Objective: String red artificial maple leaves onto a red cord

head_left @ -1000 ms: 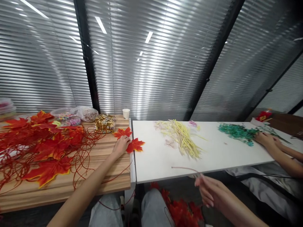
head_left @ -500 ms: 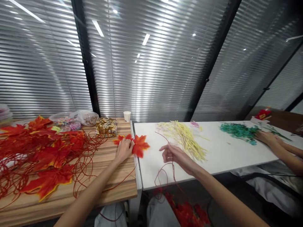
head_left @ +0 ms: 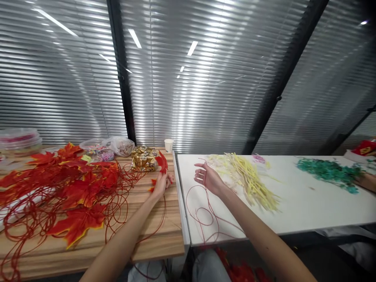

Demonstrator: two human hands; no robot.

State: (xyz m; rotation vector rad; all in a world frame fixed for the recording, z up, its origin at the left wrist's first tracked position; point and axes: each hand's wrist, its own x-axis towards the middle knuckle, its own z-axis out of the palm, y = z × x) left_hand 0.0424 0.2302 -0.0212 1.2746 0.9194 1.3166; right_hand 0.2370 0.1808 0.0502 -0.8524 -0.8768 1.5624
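My left hand (head_left: 162, 184) grips a red maple leaf (head_left: 162, 162) near the right end of the wooden table (head_left: 152, 231) and holds it up on edge. Another red leaf (head_left: 152, 182) lies just under that hand. My right hand (head_left: 207, 177) hovers over the left part of the white table (head_left: 293, 207), fingers loosely curled around a thin red string (head_left: 205, 213). The string loops down across the white top toward its front edge. A heap of yellow stems (head_left: 249, 180) lies just right of my right hand.
A big tangle of red leaves and red string (head_left: 61, 188) covers the wooden table's left. Gold wrapped pieces (head_left: 143, 158), plastic bags of beads (head_left: 119, 145) and a paper cup (head_left: 168, 145) stand at its back. A teal heap (head_left: 329, 172) lies far right beside another person's arm (head_left: 367, 181).
My left hand lifted one leaf from flat to upright. My right hand rose from below the table edge onto the white table, drawing the red string up with it. The view turned left.
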